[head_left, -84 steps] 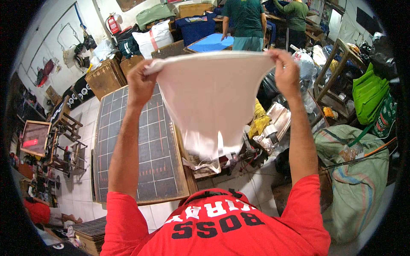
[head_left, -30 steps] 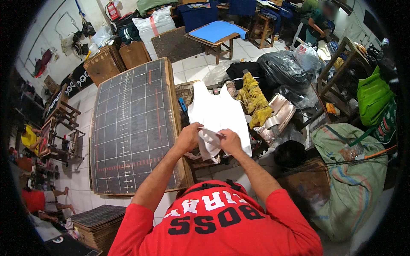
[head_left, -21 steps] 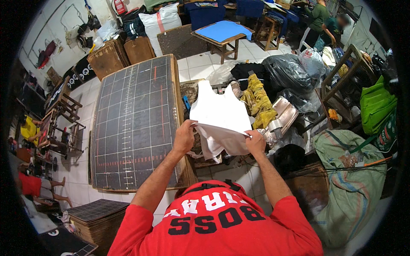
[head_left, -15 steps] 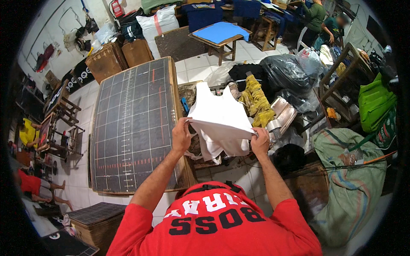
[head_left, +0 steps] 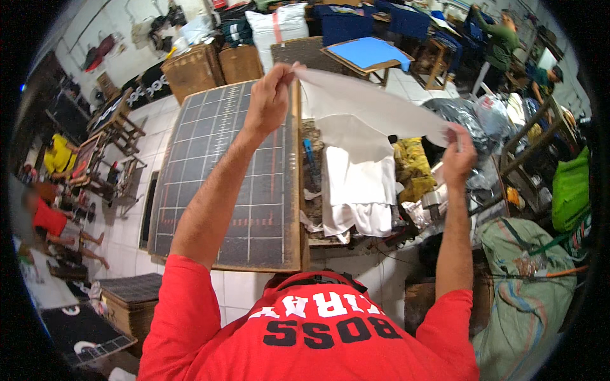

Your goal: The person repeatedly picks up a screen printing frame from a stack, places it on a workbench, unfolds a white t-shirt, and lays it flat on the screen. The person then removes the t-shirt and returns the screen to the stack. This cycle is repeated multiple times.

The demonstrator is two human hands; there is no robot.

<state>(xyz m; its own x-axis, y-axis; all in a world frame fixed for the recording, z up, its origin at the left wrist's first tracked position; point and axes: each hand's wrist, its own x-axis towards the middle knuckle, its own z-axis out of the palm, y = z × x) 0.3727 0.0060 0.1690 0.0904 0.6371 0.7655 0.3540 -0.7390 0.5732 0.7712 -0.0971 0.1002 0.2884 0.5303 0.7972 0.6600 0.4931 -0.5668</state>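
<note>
My left hand is raised above the gridded board, its fingers pinched on one corner of a white cloth. My right hand, lower and to the right, grips another corner, so the cloth stretches slantwise between them and hides part of what lies behind. Beneath it more white fabric rests on a cluttered surface beside the board, with a blue object at its left and yellow material at its right.
Stacked brown boards, a white sack and a low table with a blue sheet stand behind. Black bags, a wooden frame and a green sack crowd the right. Other people are at the back right and at left.
Since half a second ago both hands have lifted the cloth's edge upward and away from me, the left much higher, and moved farther apart, uncovering more white fabric below.
</note>
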